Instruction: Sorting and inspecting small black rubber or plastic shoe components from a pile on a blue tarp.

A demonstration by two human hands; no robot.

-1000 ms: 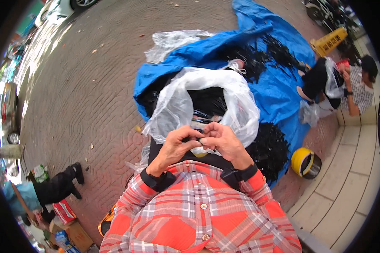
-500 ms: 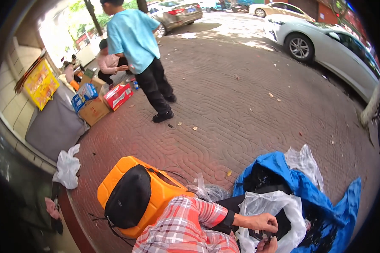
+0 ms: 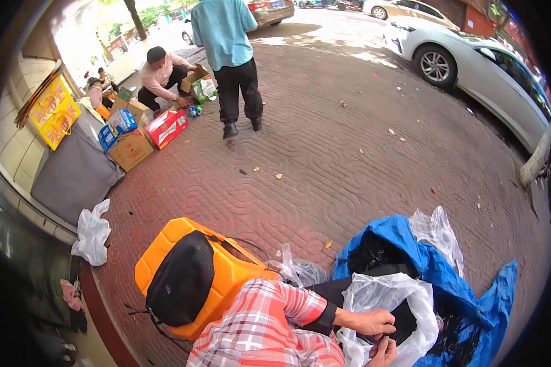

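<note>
My left hand (image 3: 373, 322), coming out of a red-and-white plaid sleeve (image 3: 281, 303) with a dark cuff, is closed with its fingertips pinched together. Just below it my right hand (image 3: 384, 352) is also closed, its fingertips almost meeting the left ones. A small dark piece (image 3: 381, 337) shows between them, too small to name. Both hands are over the near side of an open white plastic bag (image 3: 420, 296) with something black inside. Around that bag spreads a blue sack (image 3: 468, 295), with many small black pieces (image 3: 453, 333) in it.
An orange plastic container (image 3: 165, 254) with a black mesh bag (image 3: 180, 281) stands to the left. Clear plastic (image 3: 303, 270) lies beside it. Ahead, a person in light blue (image 3: 226, 37) walks, and another person (image 3: 159, 76) crouches by cardboard boxes (image 3: 131, 150). Cars (image 3: 471, 67) are parked beyond.
The walking person has moved farther off and right, uncovering the crouching person and an open box. My hands stay together at the white bag, with the fingers slightly shifted.
</note>
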